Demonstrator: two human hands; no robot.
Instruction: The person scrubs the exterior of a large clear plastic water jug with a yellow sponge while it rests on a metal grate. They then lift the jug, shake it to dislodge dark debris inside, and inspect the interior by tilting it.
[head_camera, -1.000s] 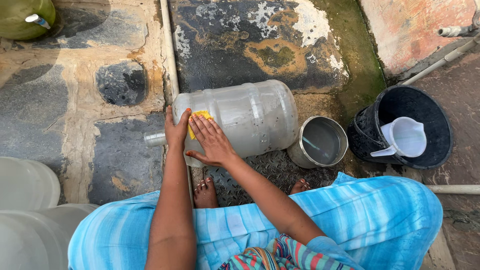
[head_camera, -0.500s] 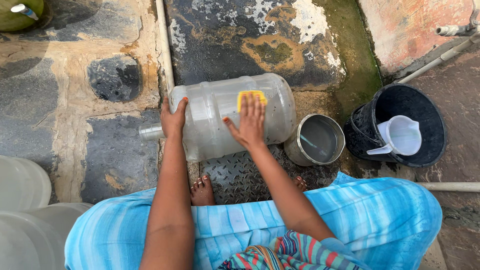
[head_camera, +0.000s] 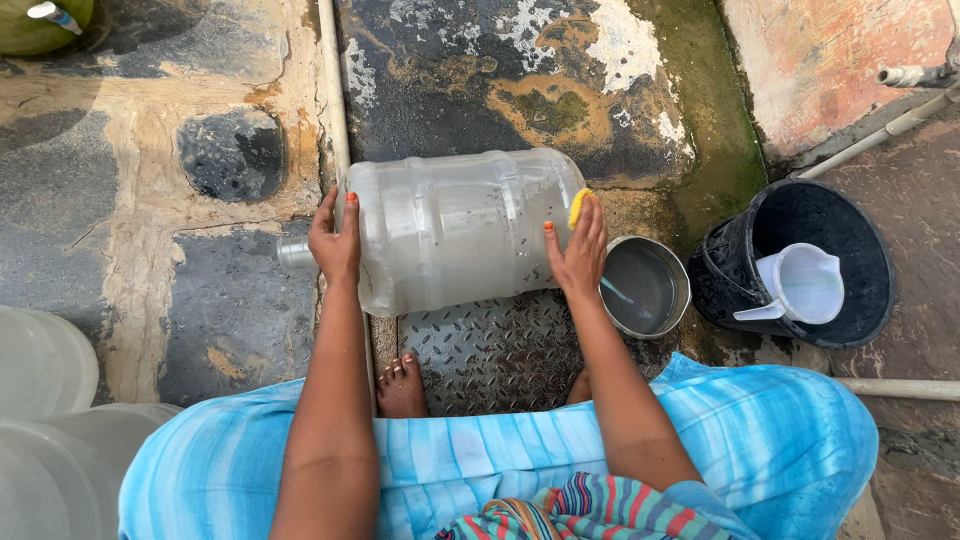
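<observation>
A large clear plastic water jug (head_camera: 455, 230) lies on its side on the wet stone floor, its neck pointing left. My left hand (head_camera: 335, 235) grips the jug's shoulder near the neck. My right hand (head_camera: 578, 250) presses a yellow sponge (head_camera: 577, 206) against the jug's bottom end at the right. Both my forearms reach out over my blue striped cloth (head_camera: 480, 450). My bare foot (head_camera: 402, 385) rests on a metal tread plate (head_camera: 490, 350) below the jug.
A small steel pot (head_camera: 645, 290) with water stands right of the jug. A black bucket (head_camera: 800, 265) holding a white jug sits further right. Pale plastic containers (head_camera: 50, 420) fill the lower left. A white pipe (head_camera: 335, 90) runs up the floor.
My right hand slid the sponge from the jug's left side across its body to its right end. My left hand kept hold near the neck.
</observation>
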